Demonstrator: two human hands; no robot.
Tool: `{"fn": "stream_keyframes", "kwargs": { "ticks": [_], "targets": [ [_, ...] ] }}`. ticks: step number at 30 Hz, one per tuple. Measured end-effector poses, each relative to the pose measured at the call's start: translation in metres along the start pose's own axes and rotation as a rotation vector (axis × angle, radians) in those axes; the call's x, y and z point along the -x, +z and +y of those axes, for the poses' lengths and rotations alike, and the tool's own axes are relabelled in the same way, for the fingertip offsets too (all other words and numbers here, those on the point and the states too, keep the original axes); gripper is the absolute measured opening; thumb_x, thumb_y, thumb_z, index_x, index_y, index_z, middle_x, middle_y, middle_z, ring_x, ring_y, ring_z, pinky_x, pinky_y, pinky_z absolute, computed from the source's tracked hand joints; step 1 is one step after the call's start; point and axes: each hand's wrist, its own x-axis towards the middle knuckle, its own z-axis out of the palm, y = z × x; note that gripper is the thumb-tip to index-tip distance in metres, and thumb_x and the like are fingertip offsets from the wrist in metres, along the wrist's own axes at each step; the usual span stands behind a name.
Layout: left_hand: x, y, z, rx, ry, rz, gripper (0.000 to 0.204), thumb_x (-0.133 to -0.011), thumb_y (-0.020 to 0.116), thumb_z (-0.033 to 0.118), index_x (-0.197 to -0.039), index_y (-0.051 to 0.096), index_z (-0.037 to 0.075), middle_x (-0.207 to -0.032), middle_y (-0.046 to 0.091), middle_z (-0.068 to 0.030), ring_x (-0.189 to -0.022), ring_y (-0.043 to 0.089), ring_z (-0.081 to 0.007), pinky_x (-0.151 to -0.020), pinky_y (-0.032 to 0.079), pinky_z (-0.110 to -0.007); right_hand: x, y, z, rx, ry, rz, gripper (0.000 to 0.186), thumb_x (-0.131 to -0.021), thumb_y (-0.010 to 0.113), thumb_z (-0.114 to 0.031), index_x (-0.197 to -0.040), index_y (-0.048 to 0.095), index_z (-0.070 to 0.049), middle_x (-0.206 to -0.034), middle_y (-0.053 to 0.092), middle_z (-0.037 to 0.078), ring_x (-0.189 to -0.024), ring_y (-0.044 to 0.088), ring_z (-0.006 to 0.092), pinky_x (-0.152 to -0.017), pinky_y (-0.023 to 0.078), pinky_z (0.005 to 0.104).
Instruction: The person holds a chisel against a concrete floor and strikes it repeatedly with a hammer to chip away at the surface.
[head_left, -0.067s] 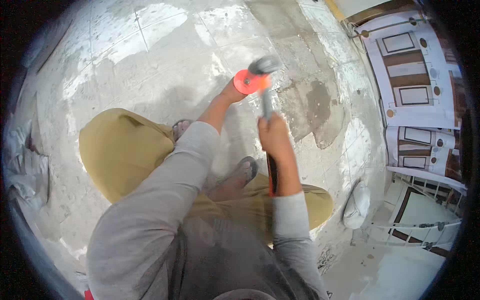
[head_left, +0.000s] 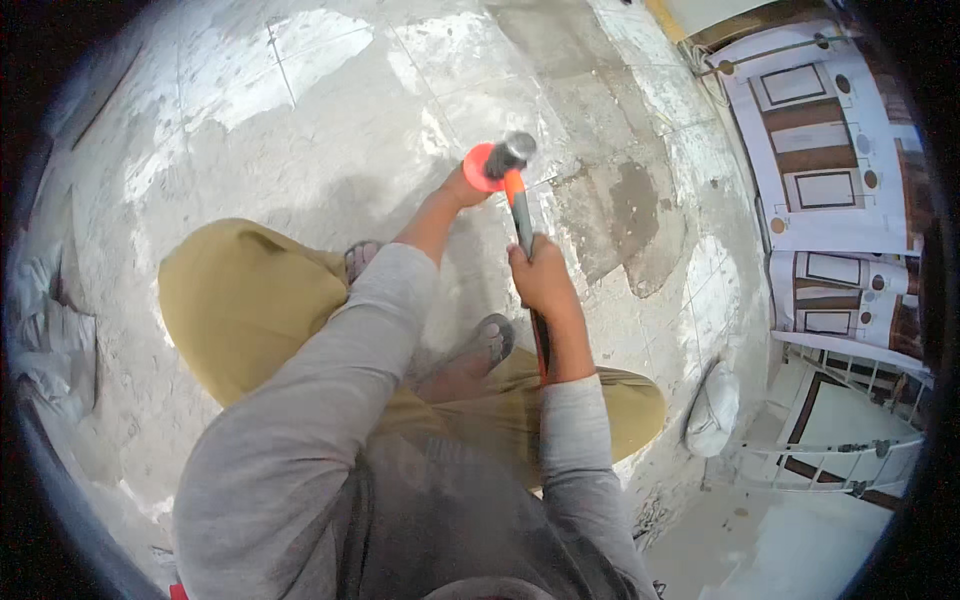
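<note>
The right hand clenches the hammer; the left hand, at the red disc guard, has hidden fingers, grip untellable. The hammer head overlaps the guard; a sandalled foot sits bodyward of it, a ragged-edged dark patch right, floor stretching left.

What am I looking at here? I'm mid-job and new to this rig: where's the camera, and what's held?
There is no machine, only a person seen by a wide camera worn on their head, looking down. The right grip, a bare hand, is closed round a hammer by its handle. The left grip is partly behind a round red-orange disc, so what its fingers hold is hidden. The hammer overlaps the disc in view; contact is unclear. A white bundle lies on the patchy floor, right.
</note>
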Motion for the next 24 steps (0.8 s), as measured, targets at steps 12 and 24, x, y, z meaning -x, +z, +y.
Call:
{"fn": "stream_keyframes", "kwargs": {
  "ticks": [12, 24],
  "targets": [
    [0.0, -0.021, -0.022, -0.353, -0.204, 0.423, 0.044, -0.075, 0.078, 0.024, -0.11, 0.059, 0.005, -0.108, 0.062, -0.0065, -0.101, 0.058, -0.0192, -0.089, 0.046, -0.036, 0.046, -0.032, -0.005, -0.41, -0.018, 0.102, 0.022, -0.09, 0.058, -0.019, -0.082, 0.051, 0.0, -0.056, 0.051, 0.003, -0.043, 0.048, 0.011, -0.039, 0.039, 0.0276],
    [-0.005, -0.002, -0.03, -0.273, -0.268, 0.3, 0.046, -0.074, 0.078, 0.021, -0.112, 0.058, 0.005, -0.108, 0.062, -0.0075, -0.103, 0.057, -0.0184, -0.09, 0.045, -0.035, 0.073, -0.091, -0.081, -0.602, -0.312, 0.277, 0.016, -0.091, 0.059, -0.017, -0.088, 0.054, -0.002, -0.057, 0.049, -0.001, -0.043, 0.045, 0.0053, -0.038, 0.033, 0.0213]
  ]
}}
